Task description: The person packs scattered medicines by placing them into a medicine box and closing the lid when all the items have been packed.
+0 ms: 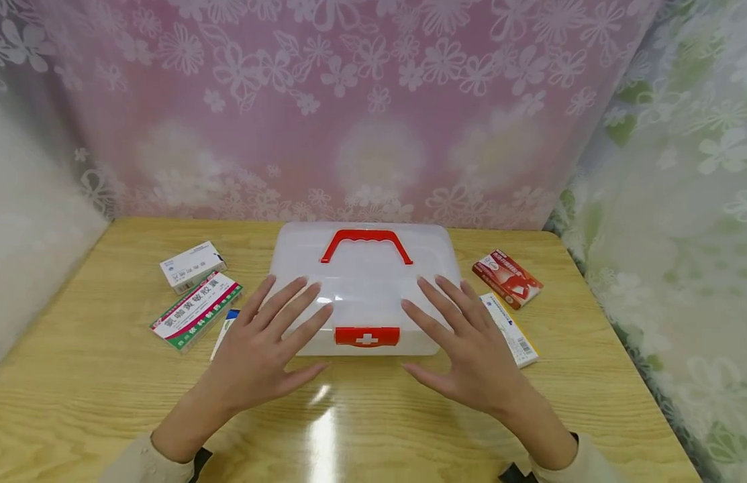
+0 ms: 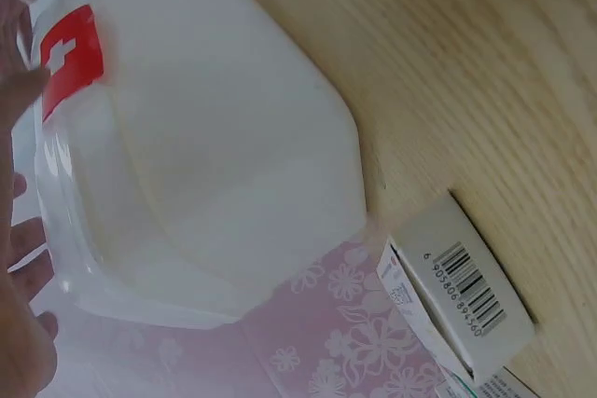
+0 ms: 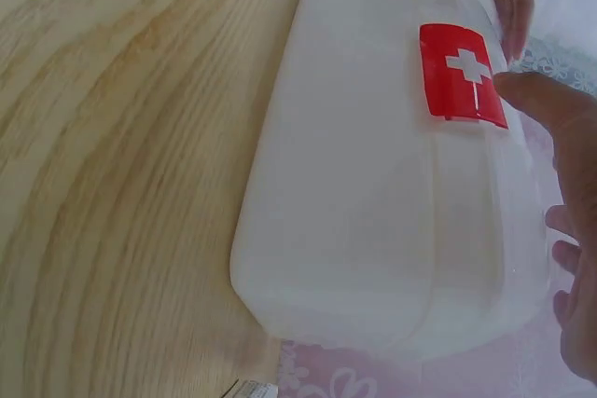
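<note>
A translucent white first-aid box (image 1: 367, 295) sits closed on the table, its red carry handle (image 1: 367, 235) lying toward the back of the lid. The red latch (image 1: 367, 336) with a white cross is at the front. My left hand (image 1: 270, 342) spreads its fingers over the lid's left front part, and my right hand (image 1: 470, 335) does the same on the right. Both thumbs point inward in front of the box. Whether the fingertips touch the lid, I cannot tell. In the right wrist view, the thumb (image 3: 541, 95) appears close to the latch.
Left of the box lie a white medicine box (image 1: 193, 266), a green-and-white medicine box (image 1: 196, 310) and a blue-and-white one (image 1: 226, 330) partly behind my hand. To the right are a red medicine box (image 1: 507, 278) and a white-and-yellow one (image 1: 511, 330). A floral curtain (image 1: 373, 121) hangs behind the table.
</note>
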{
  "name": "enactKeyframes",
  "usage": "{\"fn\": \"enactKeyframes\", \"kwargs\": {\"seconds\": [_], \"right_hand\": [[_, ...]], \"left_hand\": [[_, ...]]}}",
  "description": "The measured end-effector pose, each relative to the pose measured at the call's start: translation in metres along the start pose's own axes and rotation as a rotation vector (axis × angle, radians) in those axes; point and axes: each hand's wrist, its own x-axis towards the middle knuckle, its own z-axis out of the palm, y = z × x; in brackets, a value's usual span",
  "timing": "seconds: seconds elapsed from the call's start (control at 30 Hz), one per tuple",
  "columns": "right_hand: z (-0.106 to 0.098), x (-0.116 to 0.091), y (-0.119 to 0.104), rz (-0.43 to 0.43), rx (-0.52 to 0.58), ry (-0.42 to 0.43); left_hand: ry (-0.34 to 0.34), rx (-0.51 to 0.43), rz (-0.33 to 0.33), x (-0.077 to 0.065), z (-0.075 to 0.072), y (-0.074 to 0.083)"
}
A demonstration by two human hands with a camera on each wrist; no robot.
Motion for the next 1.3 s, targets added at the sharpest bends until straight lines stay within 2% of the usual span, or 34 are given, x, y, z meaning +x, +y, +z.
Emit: {"fn": "enactKeyframes", "kwargs": {"seconds": [0.13, 0.33, 0.47, 0.67, 1.03, 1.3], "right_hand": [[0.006, 0.002, -0.003, -0.02, 0.013, 0.041], [0.016, 0.003, -0.006, -0.042, -0.003, 0.083], [0.021, 0.003, -0.007, -0.041, -0.023, 0.098], [0.026, 0.0, -0.006, -0.007, -0.036, 0.076], [0.037, -0.005, -0.004, 0.015, -0.069, 0.107], [0.037, -0.004, -0.004, 0.015, -0.075, 0.116]], "left_hand": [[0.061, 0.021, 0.026, 0.004, 0.005, 0.003], [0.053, 0.053, 0.062, 0.007, 0.011, 0.007], [0.031, 0.101, 0.052, 0.008, 0.013, 0.009], [0.013, 0.141, 0.016, 0.007, 0.017, 0.012], [0.043, 0.162, -0.021, 0.004, 0.026, 0.012], [0.094, 0.108, -0.01, 0.004, 0.026, 0.008]]}}
